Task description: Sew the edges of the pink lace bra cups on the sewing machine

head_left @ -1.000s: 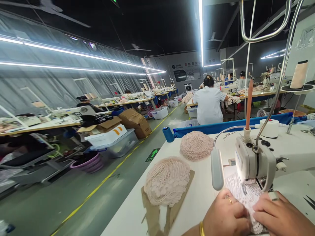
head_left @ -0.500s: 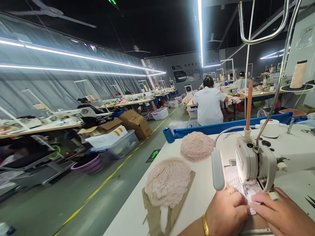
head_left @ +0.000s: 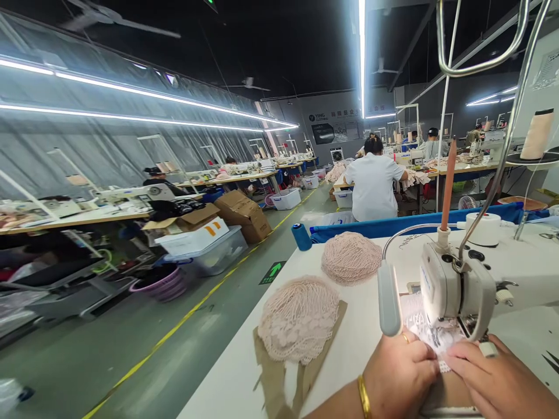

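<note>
A pale pink lace piece (head_left: 414,314) lies under the needle area of a white sewing machine (head_left: 441,285), lit by a small lamp (head_left: 389,308). My left hand (head_left: 399,369), with a ring and a gold bracelet, has its fingers closed on the lace's left near edge. At the right, my right hand (head_left: 489,369) presses its fingers together on the same lace, close to the presser foot. The fingertips of both hands nearly meet. To the left, a lace stack (head_left: 301,320) rests on brown card (head_left: 325,349), and a second lace stack (head_left: 351,259) sits behind it.
A blue thread cone (head_left: 301,237) stands at the table's far left corner beside blue cloth (head_left: 414,220). Black scissor-like tips (head_left: 551,362) show at the right edge. A co-worker in white (head_left: 374,183) sits ahead. Boxes (head_left: 242,215) stand across the aisle.
The lace has slid slightly away from me under the machine, so less of it shows below my fingers. My hands stay nearly in place, and the view has shifted a little.
</note>
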A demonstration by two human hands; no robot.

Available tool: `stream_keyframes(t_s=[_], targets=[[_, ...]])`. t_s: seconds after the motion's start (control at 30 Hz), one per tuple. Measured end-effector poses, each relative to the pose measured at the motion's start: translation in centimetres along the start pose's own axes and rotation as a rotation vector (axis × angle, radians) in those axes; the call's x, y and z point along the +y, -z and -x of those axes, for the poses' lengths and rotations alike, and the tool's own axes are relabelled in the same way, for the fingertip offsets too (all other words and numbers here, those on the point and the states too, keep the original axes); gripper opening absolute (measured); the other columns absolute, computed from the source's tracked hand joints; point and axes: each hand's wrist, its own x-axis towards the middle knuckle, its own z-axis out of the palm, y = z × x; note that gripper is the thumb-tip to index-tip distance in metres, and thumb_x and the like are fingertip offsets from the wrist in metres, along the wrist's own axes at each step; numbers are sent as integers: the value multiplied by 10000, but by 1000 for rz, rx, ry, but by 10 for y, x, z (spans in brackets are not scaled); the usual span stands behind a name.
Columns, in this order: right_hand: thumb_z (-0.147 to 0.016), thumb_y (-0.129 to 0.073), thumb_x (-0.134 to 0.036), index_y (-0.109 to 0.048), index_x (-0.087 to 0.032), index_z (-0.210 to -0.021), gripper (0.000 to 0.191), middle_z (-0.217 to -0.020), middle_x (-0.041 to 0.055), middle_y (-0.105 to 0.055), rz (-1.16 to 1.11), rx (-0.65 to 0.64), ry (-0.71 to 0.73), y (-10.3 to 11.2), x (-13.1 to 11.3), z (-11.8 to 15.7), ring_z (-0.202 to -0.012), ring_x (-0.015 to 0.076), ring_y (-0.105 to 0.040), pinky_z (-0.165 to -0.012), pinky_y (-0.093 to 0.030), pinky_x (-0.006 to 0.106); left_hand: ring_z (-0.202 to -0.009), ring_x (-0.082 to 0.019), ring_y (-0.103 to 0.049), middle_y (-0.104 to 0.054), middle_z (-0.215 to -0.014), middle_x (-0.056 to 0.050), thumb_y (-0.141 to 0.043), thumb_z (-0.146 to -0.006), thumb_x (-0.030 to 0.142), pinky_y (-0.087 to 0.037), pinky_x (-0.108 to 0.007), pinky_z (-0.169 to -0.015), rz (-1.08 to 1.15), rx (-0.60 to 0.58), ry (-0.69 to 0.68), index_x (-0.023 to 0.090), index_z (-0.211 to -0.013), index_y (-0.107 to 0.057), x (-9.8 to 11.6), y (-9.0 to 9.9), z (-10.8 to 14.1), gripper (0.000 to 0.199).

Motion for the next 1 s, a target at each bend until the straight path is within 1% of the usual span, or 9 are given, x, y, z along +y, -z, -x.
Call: stream_keyframes(t_s=[0.13,0.23,0.3,0.47,0.67,0.83,0.9,0.97,1.0], targets=[[-852,-563,-66,-685,-245,-1251,453,-1176,14,-819,77,41,31,-5,6,2,-863,222,-710,-795,-485,360,-801,-165,-667,-803,-950,9,-564,-1065,217,-460,-351,-867,-3,-96,80,189,-910,-756,-2,2,-2,248],[-798,-553,-35,-680,-245,-1233,500,-1171,8,-818,141,30,72,-7,10,1,-835,212,-712,-793,-484,363,-837,-171,-662,-798,-969,7,-564,-1079,244,-460,-345,-872,-7,-145,123,189,-899,-750,-3,4,-4,265],[-784,-548,-27,-679,-253,-1231,517,-1168,4,-818,143,26,67,-7,10,0,-847,212,-714,-815,-491,361,-842,-171,-654,-786,-957,3,-561,-1081,247,-463,-343,-871,-6,-148,138,186,-885,-742,-3,4,-5,274],[-858,-575,-75,-639,-276,-1371,555,-1133,22,-826,113,94,-13,-8,7,-2,-854,220,-714,-773,-502,335,-833,-183,-650,-776,-944,-1,-546,-1089,248,-466,-363,-892,-24,-150,155,189,-903,-750,-4,1,-6,282],[-871,-591,-102,-662,-272,-1337,501,-1124,25,-832,99,118,-27,-7,7,-5,-842,217,-732,-769,-520,318,-832,-189,-658,-781,-959,0,-582,-1063,227,-465,-376,-876,-46,-152,138,186,-893,-736,-4,3,-8,233],[-885,-593,-117,-661,-304,-1369,523,-1169,18,-831,69,113,-36,-9,9,-2,-836,207,-759,-748,-540,313,-833,-174,-665,-799,-1016,4,-608,-1042,187,-472,-355,-906,-51,-136,121,181,-925,-728,-4,1,-7,167],[-878,-594,-107,-664,-287,-1368,527,-1197,22,-829,86,111,-21,-12,10,0,-857,201,-770,-752,-550,305,-856,-178,-673,-797,-1030,8,-636,-1030,204,-472,-365,-926,-34,-134,132,187,-930,-723,-4,2,-7,134],[-873,-601,-101,-665,-255,-1362,517,-1224,31,-824,124,105,16,-14,11,0,-865,190,-774,-759,-557,295,-925,-194,-688,-787,-1077,1,-705,-1000,253,-469,-384,-970,-8,-147,181,194,-956,-717,-4,8,-6,75],[-875,-600,-99,-665,-242,-1359,509,-1226,33,-823,141,99,38,-15,12,0,-863,185,-774,-763,-559,292,-980,-208,-692,-778,-1126,-10,-751,-978,298,-466,-398,-1005,4,-163,215,195,-998,-713,-4,13,-7,112]])
